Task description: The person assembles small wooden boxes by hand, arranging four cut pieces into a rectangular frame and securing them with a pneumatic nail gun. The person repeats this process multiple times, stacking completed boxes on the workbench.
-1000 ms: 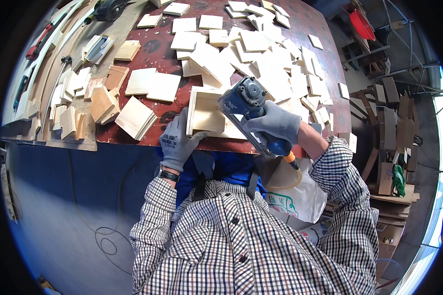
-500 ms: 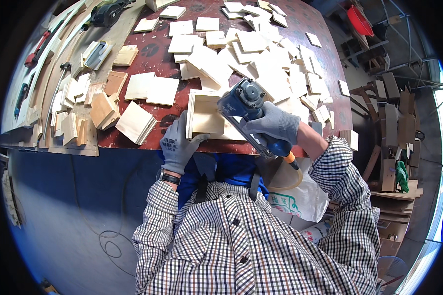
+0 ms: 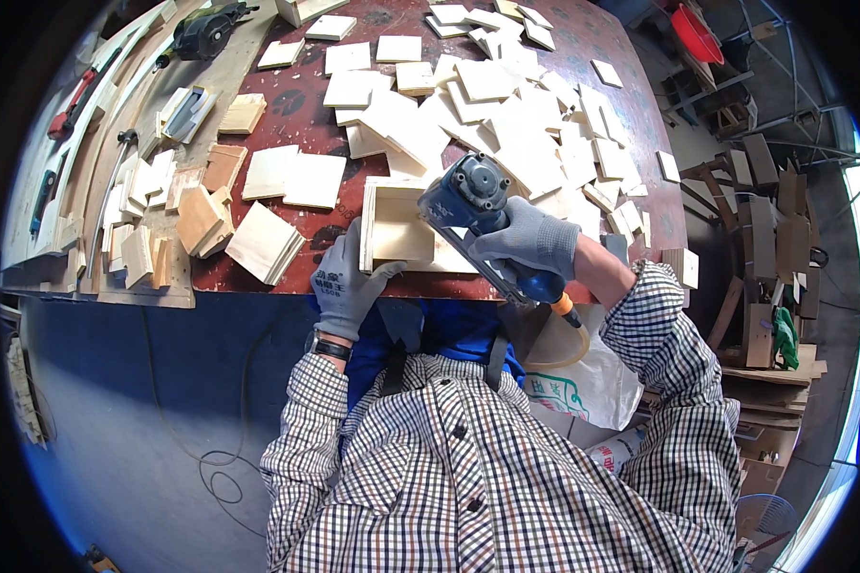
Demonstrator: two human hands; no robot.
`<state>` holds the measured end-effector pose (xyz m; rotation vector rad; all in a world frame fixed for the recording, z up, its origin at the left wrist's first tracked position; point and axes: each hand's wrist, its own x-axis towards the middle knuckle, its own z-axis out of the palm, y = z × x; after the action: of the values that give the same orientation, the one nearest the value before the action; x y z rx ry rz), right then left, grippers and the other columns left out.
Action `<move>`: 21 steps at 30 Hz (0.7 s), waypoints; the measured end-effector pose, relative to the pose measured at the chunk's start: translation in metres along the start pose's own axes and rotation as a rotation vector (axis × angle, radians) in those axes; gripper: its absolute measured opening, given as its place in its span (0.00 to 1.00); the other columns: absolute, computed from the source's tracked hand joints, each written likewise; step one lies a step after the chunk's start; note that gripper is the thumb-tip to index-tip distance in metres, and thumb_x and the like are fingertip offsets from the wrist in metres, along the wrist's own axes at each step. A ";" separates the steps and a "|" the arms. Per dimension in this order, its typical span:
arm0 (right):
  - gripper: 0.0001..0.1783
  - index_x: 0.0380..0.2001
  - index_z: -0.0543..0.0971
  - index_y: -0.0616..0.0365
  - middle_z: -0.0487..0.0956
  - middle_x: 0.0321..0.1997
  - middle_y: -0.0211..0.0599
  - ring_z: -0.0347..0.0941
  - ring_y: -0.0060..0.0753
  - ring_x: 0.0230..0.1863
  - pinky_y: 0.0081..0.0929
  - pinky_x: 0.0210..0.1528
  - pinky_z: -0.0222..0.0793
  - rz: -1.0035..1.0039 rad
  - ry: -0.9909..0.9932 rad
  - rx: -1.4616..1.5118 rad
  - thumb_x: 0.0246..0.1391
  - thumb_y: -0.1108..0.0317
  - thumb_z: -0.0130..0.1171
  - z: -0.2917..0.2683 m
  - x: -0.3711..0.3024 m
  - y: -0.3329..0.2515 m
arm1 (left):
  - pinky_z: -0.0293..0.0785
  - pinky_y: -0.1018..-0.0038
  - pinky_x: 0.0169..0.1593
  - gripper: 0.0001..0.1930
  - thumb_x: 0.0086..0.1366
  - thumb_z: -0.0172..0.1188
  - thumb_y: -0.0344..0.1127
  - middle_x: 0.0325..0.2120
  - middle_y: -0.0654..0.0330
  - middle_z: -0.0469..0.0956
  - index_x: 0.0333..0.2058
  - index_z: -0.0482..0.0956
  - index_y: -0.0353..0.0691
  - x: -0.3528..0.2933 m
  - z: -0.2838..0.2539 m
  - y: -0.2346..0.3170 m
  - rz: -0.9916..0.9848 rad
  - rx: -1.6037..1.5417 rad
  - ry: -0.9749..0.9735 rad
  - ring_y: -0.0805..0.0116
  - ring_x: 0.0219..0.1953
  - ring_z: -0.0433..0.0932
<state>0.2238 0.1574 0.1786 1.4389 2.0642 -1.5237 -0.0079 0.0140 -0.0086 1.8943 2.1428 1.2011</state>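
From the head camera: my left hand [image 3: 346,285] presses flat on the wooden box frame [image 3: 397,229] at the table's near edge; my right hand [image 3: 526,241] grips closed around the blue nail gun [image 3: 473,205]. I should keep the nose square to the joint.

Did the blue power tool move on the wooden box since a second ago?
No. The blue power tool sits at the same right wall of the wooden box, gripped by the right hand; the left hand steadies the box.

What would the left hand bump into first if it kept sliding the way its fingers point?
The left hand already rests on the near left wall of the open wooden box. Pushed further up the table, it would probably meet that wall first, though depth is hard to judge.
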 end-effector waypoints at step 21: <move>0.22 0.45 0.84 0.64 0.84 0.36 0.35 0.80 0.25 0.35 0.25 0.41 0.78 0.061 -0.026 0.014 0.50 0.60 0.70 -0.001 -0.001 -0.009 | 0.82 0.60 0.45 0.47 0.54 0.76 0.63 0.42 0.49 0.83 0.62 0.74 0.33 -0.001 0.000 0.000 -0.013 -0.013 0.005 0.51 0.42 0.85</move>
<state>0.2174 0.1578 0.1852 1.4654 1.9804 -1.5284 -0.0077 0.0131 -0.0094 1.8714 2.1404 1.2160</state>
